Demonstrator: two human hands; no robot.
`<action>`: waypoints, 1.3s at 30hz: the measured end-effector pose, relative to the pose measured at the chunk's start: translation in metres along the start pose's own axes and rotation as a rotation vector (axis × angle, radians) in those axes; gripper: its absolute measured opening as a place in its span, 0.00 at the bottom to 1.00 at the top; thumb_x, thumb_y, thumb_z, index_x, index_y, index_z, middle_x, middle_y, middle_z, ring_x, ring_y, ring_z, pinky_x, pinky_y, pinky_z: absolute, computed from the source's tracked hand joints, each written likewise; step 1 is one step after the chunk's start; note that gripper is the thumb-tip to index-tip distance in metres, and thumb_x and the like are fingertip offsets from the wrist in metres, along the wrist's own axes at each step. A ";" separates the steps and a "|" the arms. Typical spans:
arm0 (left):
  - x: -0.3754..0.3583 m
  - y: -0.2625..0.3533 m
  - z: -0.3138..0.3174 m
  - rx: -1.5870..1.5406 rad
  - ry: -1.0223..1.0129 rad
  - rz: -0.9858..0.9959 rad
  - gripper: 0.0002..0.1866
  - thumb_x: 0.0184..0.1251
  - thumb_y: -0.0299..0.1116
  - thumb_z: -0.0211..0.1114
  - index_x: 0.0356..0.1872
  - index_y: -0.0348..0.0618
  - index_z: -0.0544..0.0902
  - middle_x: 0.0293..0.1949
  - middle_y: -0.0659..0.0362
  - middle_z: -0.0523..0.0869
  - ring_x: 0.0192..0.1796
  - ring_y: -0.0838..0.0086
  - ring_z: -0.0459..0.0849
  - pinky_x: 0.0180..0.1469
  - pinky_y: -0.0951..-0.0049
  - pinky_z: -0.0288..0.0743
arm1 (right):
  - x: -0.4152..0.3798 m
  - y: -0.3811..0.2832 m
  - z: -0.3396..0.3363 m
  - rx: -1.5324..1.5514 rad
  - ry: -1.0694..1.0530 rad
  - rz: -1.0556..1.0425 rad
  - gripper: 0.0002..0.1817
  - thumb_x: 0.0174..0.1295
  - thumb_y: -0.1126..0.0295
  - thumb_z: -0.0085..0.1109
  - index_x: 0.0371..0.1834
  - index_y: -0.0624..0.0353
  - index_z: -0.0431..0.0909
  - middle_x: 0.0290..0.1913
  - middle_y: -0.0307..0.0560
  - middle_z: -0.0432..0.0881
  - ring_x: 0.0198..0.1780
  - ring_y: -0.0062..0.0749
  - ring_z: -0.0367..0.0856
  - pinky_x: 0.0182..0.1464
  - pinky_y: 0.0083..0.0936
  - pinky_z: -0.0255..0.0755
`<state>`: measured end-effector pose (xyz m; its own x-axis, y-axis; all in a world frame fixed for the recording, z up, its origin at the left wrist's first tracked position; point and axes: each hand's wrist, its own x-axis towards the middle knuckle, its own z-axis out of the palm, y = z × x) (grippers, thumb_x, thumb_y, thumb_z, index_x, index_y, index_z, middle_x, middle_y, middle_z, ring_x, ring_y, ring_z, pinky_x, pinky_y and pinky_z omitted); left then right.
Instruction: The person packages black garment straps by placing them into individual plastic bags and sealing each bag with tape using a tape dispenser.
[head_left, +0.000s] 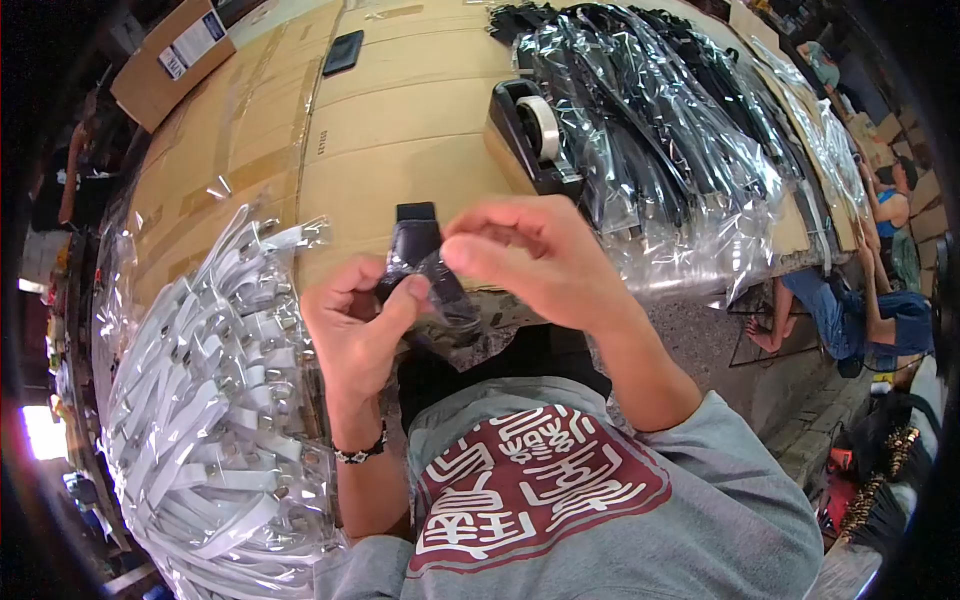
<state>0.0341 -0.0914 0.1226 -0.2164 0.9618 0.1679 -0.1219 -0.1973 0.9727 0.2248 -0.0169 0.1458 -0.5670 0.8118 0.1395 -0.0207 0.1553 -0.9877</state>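
Note:
A black strap in clear plastic stands up from my left hand, whose thumb and fingers pinch it near the table's front edge. Just right of the strap is my right hand, its thumb and index finger close together beside the strap's plastic. Whether anything small is between those fingertips is too small to tell. The lower end of the strap hangs between my hands, over the table edge.
White bagged straps are heaped at left. A tape dispenser stands beyond my right hand, beside bagged black straps. A dark phone-like object lies on the cardboard. A box is at back left; another person sits at right.

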 end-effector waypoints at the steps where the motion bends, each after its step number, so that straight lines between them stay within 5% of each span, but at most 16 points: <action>1: -0.001 -0.001 -0.003 0.004 0.025 0.003 0.03 0.63 0.18 0.69 0.36 0.29 0.84 0.29 0.59 0.87 0.30 0.81 0.84 0.33 0.81 0.76 | 0.000 0.007 -0.010 -0.099 0.128 -0.039 0.13 0.67 0.62 0.65 0.40 0.64 0.87 0.30 0.41 0.86 0.30 0.18 0.79 0.33 0.21 0.72; 5: -0.006 -0.003 -0.014 0.045 0.099 -0.008 0.04 0.63 0.22 0.71 0.33 0.31 0.84 0.29 0.60 0.87 0.30 0.83 0.82 0.32 0.82 0.73 | 0.009 0.032 -0.073 -0.537 0.590 -0.061 0.15 0.66 0.60 0.64 0.40 0.62 0.87 0.34 0.50 0.87 0.33 0.33 0.85 0.37 0.29 0.75; 7: -0.010 -0.003 -0.017 0.084 0.130 -0.037 0.05 0.63 0.22 0.72 0.33 0.32 0.84 0.28 0.61 0.86 0.30 0.84 0.81 0.32 0.82 0.71 | 0.017 0.058 -0.107 -0.849 0.611 -0.144 0.17 0.65 0.57 0.64 0.38 0.62 0.86 0.37 0.54 0.86 0.38 0.43 0.86 0.41 0.35 0.76; 11: -0.011 -0.006 -0.020 0.168 0.168 -0.010 0.04 0.61 0.22 0.73 0.33 0.33 0.86 0.29 0.66 0.85 0.32 0.88 0.77 0.34 0.83 0.68 | 0.027 0.080 -0.119 -1.059 0.482 0.055 0.20 0.62 0.52 0.66 0.34 0.62 0.85 0.41 0.56 0.84 0.42 0.50 0.85 0.45 0.41 0.76; 15: -0.009 -0.006 -0.022 0.091 0.176 0.012 0.04 0.61 0.21 0.73 0.33 0.32 0.86 0.29 0.66 0.85 0.32 0.88 0.77 0.35 0.83 0.68 | 0.039 0.091 -0.127 -0.774 0.425 0.205 0.18 0.60 0.58 0.68 0.33 0.66 0.85 0.28 0.52 0.83 0.30 0.38 0.82 0.37 0.33 0.73; 19: -0.012 -0.003 -0.032 0.063 0.224 0.025 0.04 0.62 0.20 0.72 0.33 0.32 0.85 0.28 0.67 0.83 0.31 0.88 0.74 0.33 0.83 0.65 | 0.043 0.081 -0.128 -0.448 0.383 0.248 0.13 0.61 0.66 0.67 0.36 0.69 0.87 0.30 0.37 0.84 0.32 0.17 0.77 0.37 0.20 0.69; 27: -0.006 -0.022 -0.034 -0.010 0.279 0.098 0.05 0.60 0.18 0.72 0.32 0.33 0.83 0.28 0.68 0.80 0.30 0.87 0.73 0.33 0.84 0.65 | 0.036 0.067 -0.135 -0.350 0.427 0.408 0.15 0.58 0.59 0.70 0.34 0.61 0.89 0.31 0.35 0.85 0.31 0.18 0.74 0.36 0.21 0.65; 30: -0.008 -0.023 -0.035 -0.032 0.211 0.098 0.06 0.64 0.18 0.69 0.40 0.32 0.84 0.32 0.65 0.84 0.33 0.85 0.76 0.39 0.84 0.67 | 0.030 0.067 -0.133 -0.310 0.425 0.363 0.15 0.58 0.59 0.70 0.35 0.61 0.89 0.32 0.36 0.85 0.33 0.18 0.75 0.38 0.21 0.65; 39: -0.010 -0.018 -0.029 0.046 0.239 0.047 0.07 0.65 0.17 0.67 0.31 0.37 0.78 0.28 0.71 0.73 0.31 0.87 0.66 0.36 0.84 0.59 | -0.006 0.060 -0.119 -0.254 0.458 0.349 0.13 0.58 0.64 0.70 0.34 0.65 0.88 0.32 0.38 0.85 0.35 0.18 0.76 0.41 0.20 0.66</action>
<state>0.0103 -0.1027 0.0989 -0.4444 0.8783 0.1762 -0.0632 -0.2270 0.9719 0.3252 0.0546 0.0938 -0.0936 0.9888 -0.1164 0.3302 -0.0794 -0.9405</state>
